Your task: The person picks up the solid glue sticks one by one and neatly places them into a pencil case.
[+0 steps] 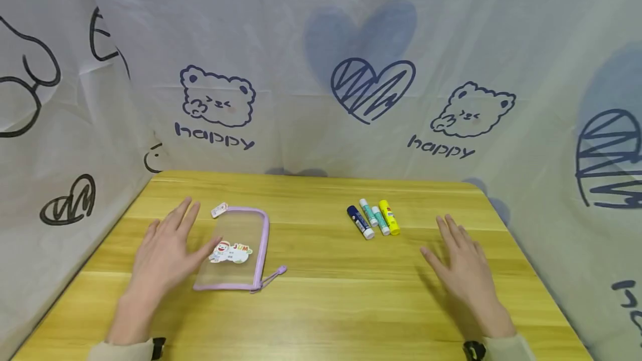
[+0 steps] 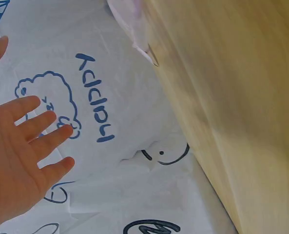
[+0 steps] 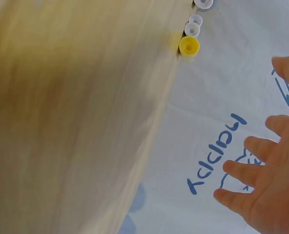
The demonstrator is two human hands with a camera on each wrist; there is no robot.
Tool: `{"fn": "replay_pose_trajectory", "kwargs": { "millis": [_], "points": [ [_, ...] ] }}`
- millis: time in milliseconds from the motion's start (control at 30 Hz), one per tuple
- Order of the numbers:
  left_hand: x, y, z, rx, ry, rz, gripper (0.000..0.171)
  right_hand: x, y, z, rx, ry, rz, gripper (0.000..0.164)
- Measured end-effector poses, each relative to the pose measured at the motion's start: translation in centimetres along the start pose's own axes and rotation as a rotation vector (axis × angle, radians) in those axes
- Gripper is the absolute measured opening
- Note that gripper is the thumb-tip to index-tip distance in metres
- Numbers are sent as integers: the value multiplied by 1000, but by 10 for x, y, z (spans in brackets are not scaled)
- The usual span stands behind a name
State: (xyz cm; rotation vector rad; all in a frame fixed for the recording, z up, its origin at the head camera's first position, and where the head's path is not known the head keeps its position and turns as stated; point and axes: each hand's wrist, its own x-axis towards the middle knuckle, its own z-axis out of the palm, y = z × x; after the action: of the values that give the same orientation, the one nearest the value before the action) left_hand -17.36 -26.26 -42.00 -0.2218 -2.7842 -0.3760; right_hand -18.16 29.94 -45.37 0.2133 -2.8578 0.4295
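My left hand (image 1: 165, 258) hovers with spread fingers over the left part of the table, its thumb overlapping a mesh zipper pouch (image 1: 233, 227) in the head view. The pouch has a purple edge, a cartoon label and a zipper pull at its near right corner. On the right, my right hand (image 1: 461, 266) is held with fingers extended and nothing in it. Between the hands lie several glue sticks: a dark blue one (image 1: 360, 222), two small teal and white ones (image 1: 368, 213), and a yellow one (image 1: 389, 217), whose end also shows in the right wrist view.
The wooden table (image 1: 321, 316) has light and dark grain. Behind it and at both sides hangs a white cloth (image 1: 296, 32) printed with bears, hearts and lettering. A small white tag (image 1: 219, 210) sits at the pouch's far left corner.
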Motion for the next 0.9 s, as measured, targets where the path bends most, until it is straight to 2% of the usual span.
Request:
{"fn": "replay_pose_trajectory", "kwargs": {
  "millis": [167, 300, 433, 533, 700, 900],
  "points": [
    [2, 13, -2, -24, 110, 22, 86, 2, -7, 2, 75, 135, -53, 81],
    [5, 23, 2, -61, 200, 54, 77, 6, -15, 4, 162, 236, -105, 77],
    [7, 29, 7, -108, 292, 88, 67, 13, -22, 7, 216, 300, -157, 74],
    [8, 33, 9, -143, 337, 98, 61, 20, -28, 11, 239, 324, -186, 73],
    [13, 40, 14, -194, 324, 100, 56, 35, -40, 17, 280, 361, -249, 72],
    [20, 47, 21, -220, 296, 127, 52, 52, -50, 26, 339, 339, -278, 72]
  ]
}}
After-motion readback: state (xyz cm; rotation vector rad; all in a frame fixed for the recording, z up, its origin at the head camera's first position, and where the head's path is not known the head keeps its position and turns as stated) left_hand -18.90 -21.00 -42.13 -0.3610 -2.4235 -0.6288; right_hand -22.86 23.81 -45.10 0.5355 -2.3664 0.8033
